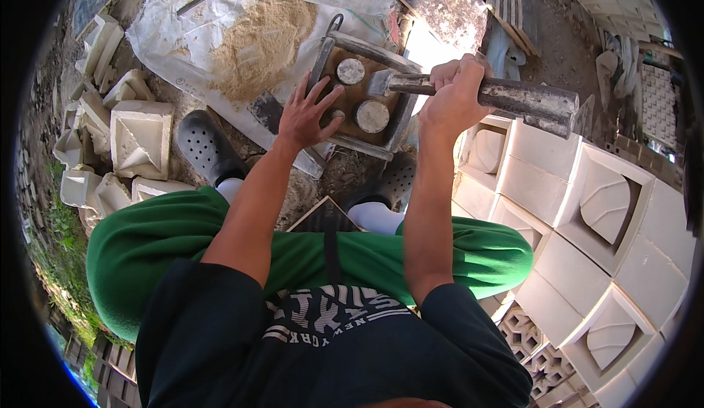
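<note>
Between my feet lies a dark square mould frame (378,50) with brown sandy fill and round, pale-topped plugs. One plug (350,71) stands near the far left corner and another plug (372,116) toward the near side. My left hand (308,111) lies with fingers spread across the frame's left side, partly hiding the plugs there. My right hand (456,93) is wrapped round a long dark tamper (528,100). Its flat metal end reaches over the mould, while the thick cylindrical end points right. Whether the metal end touches the fill, I cannot tell.
A pile of sand (264,41) lies on a white plastic sheet (172,23) beyond my left hand. Pale cast blocks (141,138) are heaped at the left. At the right, patterned blocks (565,258) stand stacked. A dusty board (440,5) lies beyond the mould.
</note>
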Tool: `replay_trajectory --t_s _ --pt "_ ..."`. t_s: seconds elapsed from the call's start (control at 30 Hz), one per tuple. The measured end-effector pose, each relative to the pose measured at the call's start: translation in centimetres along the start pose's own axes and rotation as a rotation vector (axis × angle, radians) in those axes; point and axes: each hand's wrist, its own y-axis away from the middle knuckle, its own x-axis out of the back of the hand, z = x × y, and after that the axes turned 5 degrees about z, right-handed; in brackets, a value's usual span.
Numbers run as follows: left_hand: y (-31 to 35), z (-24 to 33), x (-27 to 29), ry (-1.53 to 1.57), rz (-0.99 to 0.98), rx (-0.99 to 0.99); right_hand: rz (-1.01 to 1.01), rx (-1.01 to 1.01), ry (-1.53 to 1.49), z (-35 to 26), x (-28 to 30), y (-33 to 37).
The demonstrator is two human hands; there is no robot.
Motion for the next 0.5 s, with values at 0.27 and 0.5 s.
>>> replay_trajectory --t_s 0.27,0.5 --pt "-0.1 -0.1 -0.3 -0.007 -0.002 -0.004 -0.088 -0.033 0.203 7.6 2.7 1.8" --pt "-0.2 0.3 0.2 0.008 0.032 -0.029 -0.598 -0.077 -0.058 4.3 3.1 -1.9"
